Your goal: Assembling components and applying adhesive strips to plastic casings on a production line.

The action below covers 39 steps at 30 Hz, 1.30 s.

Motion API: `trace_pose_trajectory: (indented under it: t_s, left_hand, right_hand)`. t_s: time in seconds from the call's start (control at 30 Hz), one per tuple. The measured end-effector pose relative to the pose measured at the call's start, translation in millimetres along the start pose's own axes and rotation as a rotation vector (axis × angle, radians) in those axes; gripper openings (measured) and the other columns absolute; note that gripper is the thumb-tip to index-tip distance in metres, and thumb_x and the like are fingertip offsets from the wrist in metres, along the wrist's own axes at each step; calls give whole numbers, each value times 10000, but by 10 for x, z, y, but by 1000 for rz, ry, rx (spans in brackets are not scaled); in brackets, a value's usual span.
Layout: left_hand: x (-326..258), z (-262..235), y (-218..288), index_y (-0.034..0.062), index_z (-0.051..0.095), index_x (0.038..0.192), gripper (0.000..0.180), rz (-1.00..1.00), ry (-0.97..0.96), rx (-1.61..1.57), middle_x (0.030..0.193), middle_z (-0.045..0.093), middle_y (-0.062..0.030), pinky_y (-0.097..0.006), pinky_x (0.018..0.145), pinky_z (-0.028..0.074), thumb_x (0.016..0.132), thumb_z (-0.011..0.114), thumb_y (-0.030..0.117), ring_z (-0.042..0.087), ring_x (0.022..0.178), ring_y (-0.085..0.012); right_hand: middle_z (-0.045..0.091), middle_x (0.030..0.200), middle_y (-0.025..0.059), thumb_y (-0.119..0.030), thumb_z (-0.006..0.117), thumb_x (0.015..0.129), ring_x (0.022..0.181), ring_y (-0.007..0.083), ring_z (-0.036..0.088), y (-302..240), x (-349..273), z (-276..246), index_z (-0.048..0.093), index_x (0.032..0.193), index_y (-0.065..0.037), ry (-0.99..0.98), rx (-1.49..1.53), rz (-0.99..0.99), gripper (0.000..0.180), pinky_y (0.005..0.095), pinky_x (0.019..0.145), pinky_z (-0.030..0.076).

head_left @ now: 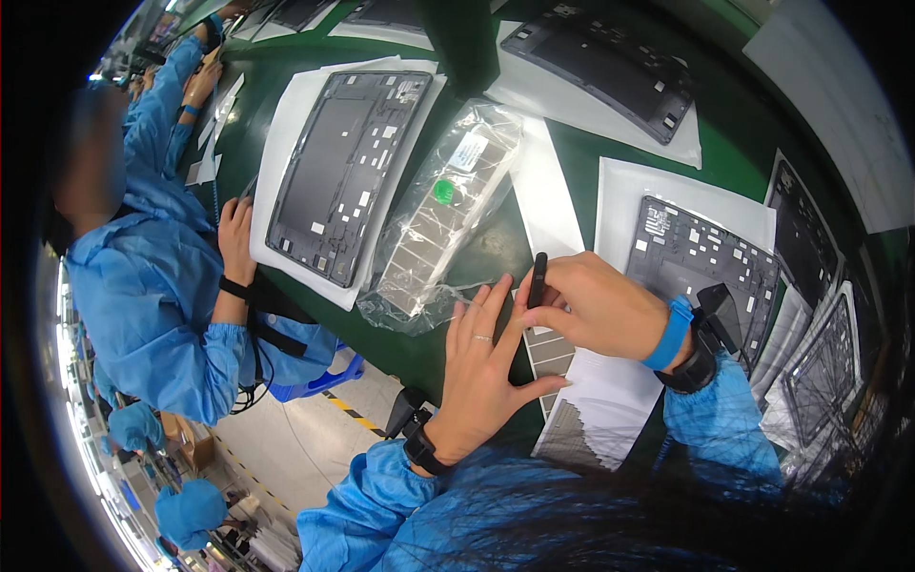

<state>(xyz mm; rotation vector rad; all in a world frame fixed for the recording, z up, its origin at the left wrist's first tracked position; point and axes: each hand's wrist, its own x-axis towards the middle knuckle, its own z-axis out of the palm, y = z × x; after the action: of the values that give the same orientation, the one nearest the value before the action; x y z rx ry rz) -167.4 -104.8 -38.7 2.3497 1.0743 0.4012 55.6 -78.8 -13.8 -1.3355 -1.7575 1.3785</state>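
Pinched a black pen-shaped tool [538, 276] nearly upright between thumb and fingers of the right hand [602, 297]. Spread the left hand [477, 381] open and grasping nothing, palm down, with its thumb over the strip of grey pieces [548, 355] and its index finger just beside the tool. Could not make out any contact between the tool's tip and the strip, with the fingers in the way.

Saw that strip on the green worktop [415, 362], under and between the hands, with white paper [615, 400] of jagged edge just to its right on the near side. Found, beyond the right wrist, a dark panel [705, 262] on a white sheet [620, 191], dotted with white patches, and farther right another dark panel [805, 229], tilted.

Noted past the left fingertips a clear plastic packet [448, 229] with larger grey pieces inside. Saw to its left a patch-dotted panel [348, 172], with a co-worker's hand [236, 234] near its left edge, and at the far side one more panel [610, 67].

Judged the work to be partway along: counted white patches on the nearer panels as done, and grey pieces on the strip and in the packet as left. Could not tell the number already used.
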Motion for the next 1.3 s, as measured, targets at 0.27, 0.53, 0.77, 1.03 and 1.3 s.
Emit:
trace_pose_trajectory:
  t_s: [0.27, 0.53, 0.77, 1.03, 1.3]
  left_hand:
    - [33, -95, 30, 65, 551, 1508, 1036, -42, -83, 42, 1665, 370, -220, -663, 1229, 258, 661, 960, 499, 362, 1517, -457]
    - [207, -137, 517, 38, 454, 1577, 990, 47, -120, -46, 1623, 376, -283, -684, 1230, 247, 780, 927, 385, 357, 1505, -506]
    - [794, 896, 1454, 20, 488, 1555, 776, 568, -368, -47, 1662, 394, -171, -596, 1277, 252, 926, 751, 391, 373, 1532, -371]
    - [904, 945, 1511, -12, 518, 1513, 759, 502, -371, 104, 1628, 432, -148, -616, 1247, 300, 915, 760, 388, 415, 1494, -348]
    - [1140, 1181, 1823, -54, 490, 1516, 810, 585, -310, 27, 1638, 403, -197, -554, 1268, 302, 895, 784, 374, 397, 1511, -388]
  right_hand:
    - [725, 882, 222, -149, 776, 920, 797, 377, 721, -14, -64, 47, 715, 1001, 53, 51, -108, -93, 226, 423, 726, 568]
    - [765, 979, 82, -75, 769, 980, 898, 148, 725, 40, -1246, 2, 737, 1065, 19, 904, 285, 266, 130, 274, 788, 576]
    - [773, 1100, 106, -151, 721, 1049, 984, 127, 686, 790, -1940, -231, 703, 1165, 30, 1783, 142, 267, 215, 251, 910, 513]
    - [759, 1043, 83, -133, 739, 1038, 969, 108, 690, 804, -1955, -162, 689, 1161, 12, 1797, 379, 261, 196, 237, 845, 540]
    - [730, 1002, 54, -121, 737, 1034, 913, 107, 684, 925, -1959, -283, 682, 1149, -5, 1772, 270, 363, 173, 255, 800, 559]
